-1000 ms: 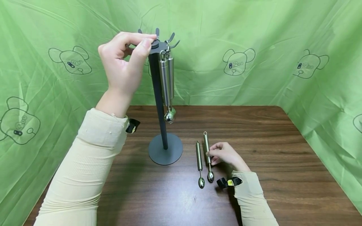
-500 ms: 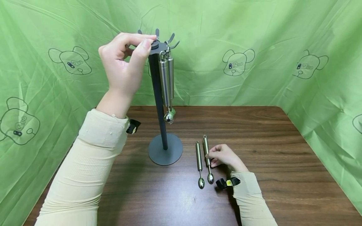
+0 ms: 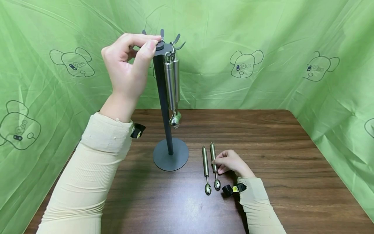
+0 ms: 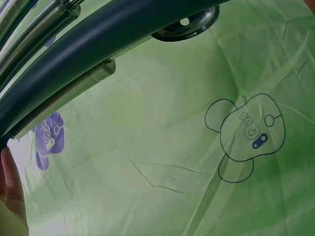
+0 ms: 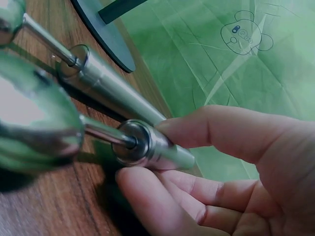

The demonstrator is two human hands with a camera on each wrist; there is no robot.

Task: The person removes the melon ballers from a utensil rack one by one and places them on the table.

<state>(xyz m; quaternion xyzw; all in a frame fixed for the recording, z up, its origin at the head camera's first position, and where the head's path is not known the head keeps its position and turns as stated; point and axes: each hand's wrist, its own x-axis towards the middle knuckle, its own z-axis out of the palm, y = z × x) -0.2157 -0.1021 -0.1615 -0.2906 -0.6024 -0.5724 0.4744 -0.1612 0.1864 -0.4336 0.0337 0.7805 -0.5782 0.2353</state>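
Note:
My left hand (image 3: 125, 61) pinches the round knob at the top of a dark metal utensil stand (image 3: 171, 159). Steel melon ballers (image 3: 170, 86) hang from the stand's hooks, two showing in the head view. In the left wrist view another melon baller (image 4: 74, 91) hangs beside the pole, its bowl pierced by a small hole. On the table, my right hand (image 3: 232, 162) holds a melon baller (image 3: 213, 152) by its handle between thumb and fingers. A second melon baller (image 3: 205, 162) lies just left of it, nearly parallel, bowl end towards me.
Brown wood-grain table (image 3: 277, 146) lies beneath everything. Green cloth (image 3: 216, 26) with printed bear heads surrounds its back and sides. Bare upturned hooks (image 3: 177, 38) stick out from the stand's top. Black cameras (image 3: 228, 190) are strapped to both wrists.
The right hand has drawn its melon baller slightly towards me, more level with the other one on the table. My left hand stays on the stand's knob.

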